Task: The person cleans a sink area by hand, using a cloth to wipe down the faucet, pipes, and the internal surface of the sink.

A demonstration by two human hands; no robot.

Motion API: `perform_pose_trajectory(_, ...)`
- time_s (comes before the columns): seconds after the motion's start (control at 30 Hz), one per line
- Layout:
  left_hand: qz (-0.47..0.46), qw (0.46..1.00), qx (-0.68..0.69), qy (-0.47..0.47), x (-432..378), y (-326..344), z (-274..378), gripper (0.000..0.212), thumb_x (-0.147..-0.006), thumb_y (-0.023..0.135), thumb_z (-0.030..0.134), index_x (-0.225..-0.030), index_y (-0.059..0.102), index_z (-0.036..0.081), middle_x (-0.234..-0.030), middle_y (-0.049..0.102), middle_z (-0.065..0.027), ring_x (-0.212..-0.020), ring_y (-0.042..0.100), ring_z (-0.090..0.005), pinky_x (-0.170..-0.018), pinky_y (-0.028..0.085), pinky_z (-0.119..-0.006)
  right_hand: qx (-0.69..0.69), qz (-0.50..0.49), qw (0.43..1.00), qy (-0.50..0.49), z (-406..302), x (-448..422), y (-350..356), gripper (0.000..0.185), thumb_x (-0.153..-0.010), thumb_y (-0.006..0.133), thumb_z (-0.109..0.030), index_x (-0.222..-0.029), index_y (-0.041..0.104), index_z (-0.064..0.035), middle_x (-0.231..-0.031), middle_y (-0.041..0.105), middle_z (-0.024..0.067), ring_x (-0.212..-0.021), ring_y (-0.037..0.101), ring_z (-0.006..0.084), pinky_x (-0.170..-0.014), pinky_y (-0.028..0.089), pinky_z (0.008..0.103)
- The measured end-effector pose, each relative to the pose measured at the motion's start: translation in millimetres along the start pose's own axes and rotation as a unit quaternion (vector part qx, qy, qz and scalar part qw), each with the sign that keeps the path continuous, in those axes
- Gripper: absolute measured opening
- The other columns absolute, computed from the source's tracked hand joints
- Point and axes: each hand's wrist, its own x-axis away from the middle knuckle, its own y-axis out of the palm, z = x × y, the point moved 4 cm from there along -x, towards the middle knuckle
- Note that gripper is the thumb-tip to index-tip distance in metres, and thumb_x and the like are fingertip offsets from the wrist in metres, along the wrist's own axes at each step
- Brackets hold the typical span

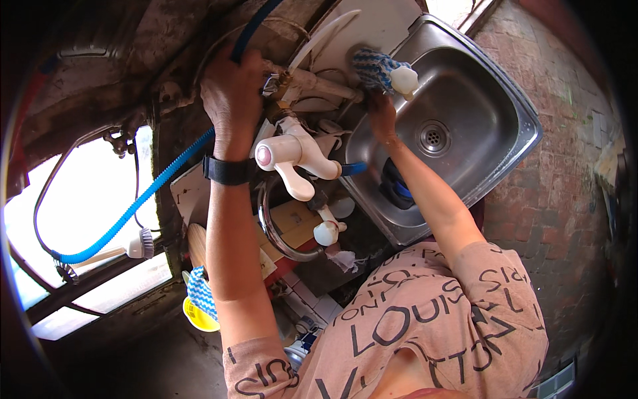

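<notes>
My left hand (233, 95), with a black band on its wrist, is raised among the pipes at the wall. Its fingers are closed around a blue corrugated hose (254, 25); the fingertips are hidden. At the sink's back edge, my right hand (382, 112) holds a crumpled blue-and-white striped cloth (371, 67), which covers most of its fingers. A white tap knob (404, 81) is right beside the cloth. Between my arms is a white mixer tap (299, 154) with a lever and a short blue hose (354, 168) on its spout.
The stainless steel sink (478, 95) has a round drain (433, 138) and a dark, blue-trimmed object (396, 185) partly behind my right forearm. A dish brush (137, 244) is by the bright window. Another striped cloth (201, 292) hangs over a yellow container (199, 316).
</notes>
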Motion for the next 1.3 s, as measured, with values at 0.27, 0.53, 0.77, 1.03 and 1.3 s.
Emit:
perform_pose_trajectory(0.27,0.003,1.0,0.014,0.016,2.4,1.0,-3.6,0.031,-0.077,0.051,0.034,-0.084,0.061,0.005,-0.077,0.061,-0.0234,-0.078,0.058,-0.0444,-0.072,0.046,-0.049,0.086,0.013,0.99,-0.11,0.9,2.7,2.1,0.024,-0.077,0.06,-0.014,-0.099,0.064,-0.0052,-0.095,0.062,0.0188,-0.089,0.059,0.037,-0.075,0.048,0.0424)
perform_pose_trajectory(0.53,0.008,0.998,0.028,0.053,8.6,-2.2,-1.5,0.032,-0.077,0.051,0.034,-0.086,0.062,0.006,-0.074,0.062,-0.0217,-0.077,0.06,-0.0428,-0.071,0.046,-0.048,0.264,-0.149,0.943,-0.137,4.9,-20.3,6.2,0.019,-0.077,0.059,-0.016,-0.093,0.065,-0.0086,-0.088,0.064,0.0175,-0.08,0.061,0.0378,-0.067,0.049,0.0461)
perform_pose_trajectory(0.77,0.051,0.997,0.023,0.045,1.4,0.4,-5.7,0.033,-0.077,0.051,0.036,-0.09,0.064,0.008,-0.08,0.063,-0.0229,-0.08,0.06,-0.0435,-0.073,0.048,-0.048,0.094,-0.1,0.991,0.008,-2.0,-12.0,-2.2,0.022,-0.079,0.053,-0.011,-0.096,0.066,-0.0114,-0.09,0.065,0.0164,-0.084,0.062,0.0356,-0.067,0.049,0.0436)
perform_pose_trajectory(1.03,0.021,0.999,0.024,0.04,2.2,1.2,-5.5,0.036,-0.079,0.051,0.038,-0.095,0.064,0.008,-0.083,0.064,-0.0231,-0.083,0.06,-0.044,-0.075,0.048,-0.049,0.131,-0.026,0.989,-0.062,14.5,-30.1,10.7,0.018,-0.075,0.058,-0.015,-0.087,0.069,-0.0078,-0.084,0.065,0.0186,-0.082,0.062,0.0373,-0.072,0.048,0.0427)
perform_pose_trajectory(1.3,0.022,0.999,0.012,0.034,1.3,1.8,-8.7,0.038,-0.079,0.051,0.039,-0.096,0.064,0.008,-0.085,0.063,-0.0243,-0.086,0.06,-0.0442,-0.076,0.047,-0.049,0.043,-0.02,0.998,-0.036,13.8,-9.2,-1.1,0.024,-0.073,0.058,-0.014,-0.095,0.067,-0.0101,-0.084,0.065,0.0186,-0.081,0.061,0.0387,-0.071,0.049,0.044)
